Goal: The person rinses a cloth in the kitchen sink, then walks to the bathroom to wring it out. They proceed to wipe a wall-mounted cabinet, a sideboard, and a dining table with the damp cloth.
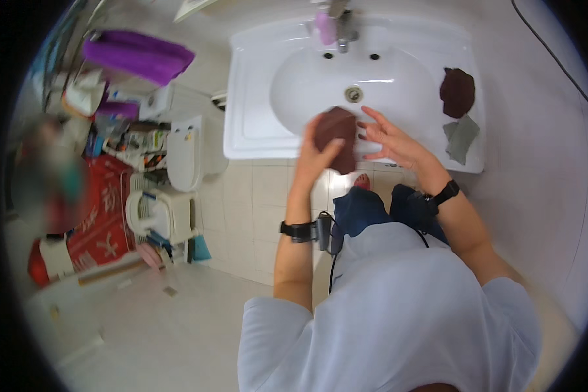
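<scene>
My left hand [314, 156] grips a folded maroon cloth [340, 128] over the front rim of the white washbasin [255, 147]. Its thumb lies across the top of the cloth. Just to the right is my right hand [391, 139], fingers spread and nothing held in them. Its fingertips are close to the cloth's right edge; whether they touch it I cannot tell. On the basin's right ledge lies a second, crumpled dark maroon cloth [457, 93]. Below it sits a grey cloth [462, 139], partly folded.
A metal faucet [343, 41] stands at the back of the basin beside a pink object [326, 28]. The metal drain [353, 94] is visible. To the left are a white toilet [183, 159], a purple towel [137, 54] and a cream plastic chair [159, 215]. A dark cable [551, 51] runs at right.
</scene>
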`<act>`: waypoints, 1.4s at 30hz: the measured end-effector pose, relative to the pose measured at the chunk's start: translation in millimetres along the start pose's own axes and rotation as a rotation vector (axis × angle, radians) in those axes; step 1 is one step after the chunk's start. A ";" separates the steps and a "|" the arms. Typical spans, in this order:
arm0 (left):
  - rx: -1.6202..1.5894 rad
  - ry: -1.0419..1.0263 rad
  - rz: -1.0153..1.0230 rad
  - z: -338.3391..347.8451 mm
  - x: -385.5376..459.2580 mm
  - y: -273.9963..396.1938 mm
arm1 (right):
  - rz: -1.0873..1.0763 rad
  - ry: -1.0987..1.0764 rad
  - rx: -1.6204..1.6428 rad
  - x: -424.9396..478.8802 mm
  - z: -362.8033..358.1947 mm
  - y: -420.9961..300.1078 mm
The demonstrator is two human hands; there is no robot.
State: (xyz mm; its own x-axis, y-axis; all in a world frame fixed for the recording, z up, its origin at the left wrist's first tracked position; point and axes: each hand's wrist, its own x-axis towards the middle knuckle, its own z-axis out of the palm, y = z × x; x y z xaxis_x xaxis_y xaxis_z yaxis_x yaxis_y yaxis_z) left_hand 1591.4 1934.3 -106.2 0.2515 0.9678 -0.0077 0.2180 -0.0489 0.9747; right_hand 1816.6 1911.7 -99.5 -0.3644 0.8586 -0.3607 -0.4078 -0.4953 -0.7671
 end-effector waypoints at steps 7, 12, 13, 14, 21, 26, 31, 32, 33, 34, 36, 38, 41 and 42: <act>0.532 0.412 0.300 60.8 -109.9 61.8 | 0.007 -0.130 0.233 -26.1 26.8 35.2; 0.615 0.874 0.153 88.9 -267.4 99.1 | 0.168 -0.267 0.401 -58.1 66.8 83.5; 0.745 0.964 0.089 92.7 -300.5 104.8 | 0.190 -0.291 0.436 -62.5 78.9 88.2; 0.868 1.049 0.009 96.6 -338.1 109.9 | 0.218 -0.359 0.442 -73.0 93.5 96.4; 1.188 1.248 -0.583 115.0 -503.4 74.3 | 0.367 -0.599 0.541 -176.4 146.1 137.8; 1.108 1.241 -0.792 98.1 -513.3 68.3 | 0.374 -0.635 0.380 -256.3 120.9 147.1; 1.093 1.232 -0.794 86.9 -522.0 53.5 | 0.308 -0.554 0.094 -366.5 49.8 147.2; 1.071 1.207 -0.806 91.0 -515.0 60.2 | 0.282 -0.526 0.080 -388.0 35.2 143.6; 1.050 1.180 -0.823 97.1 -509.9 66.6 | 0.261 -0.498 0.067 -408.2 20.6 140.7; 1.033 1.150 -0.840 106.3 -503.4 73.4 | 0.258 -0.460 0.049 -425.4 3.0 134.1; 1.057 1.100 -0.815 130.7 -491.1 79.3 | 0.205 -0.405 0.010 -458.0 -30.9 120.6; 1.079 1.020 -0.784 155.0 -478.9 98.7 | 0.172 -0.384 0.033 -494.5 -53.7 99.4; 1.104 0.939 -0.748 210.4 -462.5 119.8 | 0.122 -0.490 -0.073 -530.7 -98.8 69.9; 1.107 0.934 -0.739 225.4 -465.7 116.6 | 0.098 -0.547 -0.148 -542.2 -102.7 54.3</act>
State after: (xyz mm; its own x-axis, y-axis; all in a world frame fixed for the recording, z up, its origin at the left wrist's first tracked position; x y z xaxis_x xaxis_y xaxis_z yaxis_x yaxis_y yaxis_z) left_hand 1712.3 1422.3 -39.3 -0.7487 0.6438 0.1580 0.6629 0.7246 0.1883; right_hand 2078.0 1432.9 -0.1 -0.7907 0.5965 -0.1373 -0.2427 -0.5115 -0.8243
